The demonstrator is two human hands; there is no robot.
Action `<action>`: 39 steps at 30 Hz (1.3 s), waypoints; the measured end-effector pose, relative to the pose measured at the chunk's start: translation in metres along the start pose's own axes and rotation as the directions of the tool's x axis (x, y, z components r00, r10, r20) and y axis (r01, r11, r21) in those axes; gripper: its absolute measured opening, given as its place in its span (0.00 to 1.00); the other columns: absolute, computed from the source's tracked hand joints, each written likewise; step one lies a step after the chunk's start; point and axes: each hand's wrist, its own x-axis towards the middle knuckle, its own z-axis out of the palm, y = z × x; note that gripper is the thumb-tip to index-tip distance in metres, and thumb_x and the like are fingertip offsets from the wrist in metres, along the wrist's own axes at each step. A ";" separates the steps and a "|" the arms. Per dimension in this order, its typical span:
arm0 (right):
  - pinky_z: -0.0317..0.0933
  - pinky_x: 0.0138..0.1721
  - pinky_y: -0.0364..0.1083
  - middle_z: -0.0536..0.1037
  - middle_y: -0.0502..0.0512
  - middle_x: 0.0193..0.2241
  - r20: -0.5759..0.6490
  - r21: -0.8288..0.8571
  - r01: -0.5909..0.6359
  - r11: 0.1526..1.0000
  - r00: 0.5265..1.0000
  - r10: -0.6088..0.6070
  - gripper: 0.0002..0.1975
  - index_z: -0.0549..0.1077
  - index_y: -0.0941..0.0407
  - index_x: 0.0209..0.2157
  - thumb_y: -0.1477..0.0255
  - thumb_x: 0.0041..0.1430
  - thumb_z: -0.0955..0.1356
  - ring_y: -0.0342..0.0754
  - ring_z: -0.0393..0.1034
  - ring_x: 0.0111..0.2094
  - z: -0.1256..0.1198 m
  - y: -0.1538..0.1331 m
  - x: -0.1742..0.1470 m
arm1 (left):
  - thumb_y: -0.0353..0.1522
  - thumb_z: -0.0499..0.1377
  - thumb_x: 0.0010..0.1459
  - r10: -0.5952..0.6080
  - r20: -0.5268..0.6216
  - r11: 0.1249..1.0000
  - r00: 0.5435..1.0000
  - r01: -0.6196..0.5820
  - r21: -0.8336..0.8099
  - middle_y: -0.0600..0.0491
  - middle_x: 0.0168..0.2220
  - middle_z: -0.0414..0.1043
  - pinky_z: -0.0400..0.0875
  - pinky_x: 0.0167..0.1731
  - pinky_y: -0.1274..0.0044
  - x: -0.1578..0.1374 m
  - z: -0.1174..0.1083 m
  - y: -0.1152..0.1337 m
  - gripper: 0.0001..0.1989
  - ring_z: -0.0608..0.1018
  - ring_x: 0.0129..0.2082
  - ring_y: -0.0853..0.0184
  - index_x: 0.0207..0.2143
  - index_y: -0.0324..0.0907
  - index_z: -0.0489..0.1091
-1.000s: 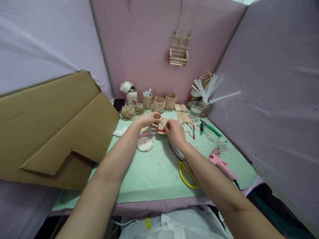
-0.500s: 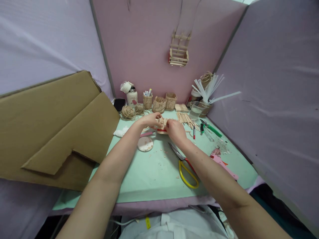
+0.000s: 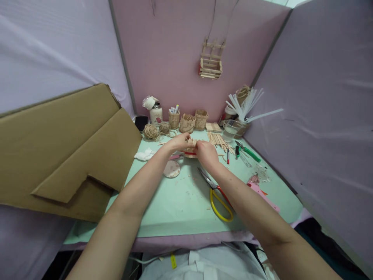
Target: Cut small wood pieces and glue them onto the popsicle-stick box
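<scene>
Between my hands, at the middle of the table, is a small wooden craft-stick piece (image 3: 191, 154) with a red strip along its near side. My left hand (image 3: 181, 142) has its fingers curled onto the left and upper part of it. Closed in a pinch at its right side is my right hand (image 3: 206, 151); its fingertips are partly hidden behind the knuckles. A round white coaster (image 3: 171, 169) lies below my left wrist. Scissors (image 3: 215, 190) with yellow and red handles rest by my right forearm.
Loose wooden sticks (image 3: 219, 140), green-handled pliers (image 3: 247, 151) and a pink glue gun (image 3: 264, 196) lie to the right. Twine balls (image 3: 151, 132) and stick-filled cups (image 3: 187, 123) stand at the back. Cardboard (image 3: 72, 147) leans left. A stick basket (image 3: 211, 68) hangs behind.
The whole view has shifted slightly. My left hand has tipped a little over the wooden piece, covering more of it; my right hand keeps its pinch.
</scene>
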 end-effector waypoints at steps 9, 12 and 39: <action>0.55 0.34 0.45 0.75 0.62 0.33 -0.044 0.047 0.011 0.999 0.999 -0.009 0.10 0.72 0.61 0.35 0.75 0.58 0.61 0.52 0.69 0.35 0.007 0.003 0.000 | 0.39 0.58 0.43 -0.015 -0.084 0.996 0.996 0.022 0.084 0.52 0.32 0.70 0.61 0.29 0.78 0.002 0.006 0.005 0.17 0.70 0.32 0.65 0.35 0.40 0.66; 0.55 0.34 0.45 0.76 0.62 0.33 -0.070 0.098 0.020 0.995 0.997 -0.013 0.09 0.72 0.60 0.34 0.76 0.57 0.61 0.52 0.69 0.35 0.008 0.004 -0.003 | 0.40 0.58 0.42 -0.020 -0.091 0.996 0.996 0.028 0.089 0.52 0.32 0.69 0.61 0.29 0.77 0.001 0.007 0.006 0.18 0.70 0.32 0.65 0.36 0.40 0.66; 0.62 0.45 0.49 0.71 0.65 0.47 0.103 0.737 -0.303 0.604 0.934 0.343 0.41 0.53 0.61 0.56 0.61 0.43 0.69 0.52 0.69 0.45 0.025 0.048 -0.009 | 0.38 0.60 0.44 -0.066 -0.033 0.993 0.997 0.063 -0.098 0.47 0.48 0.68 0.66 0.36 0.77 -0.002 0.004 0.004 0.31 0.72 0.40 0.64 0.52 0.43 0.60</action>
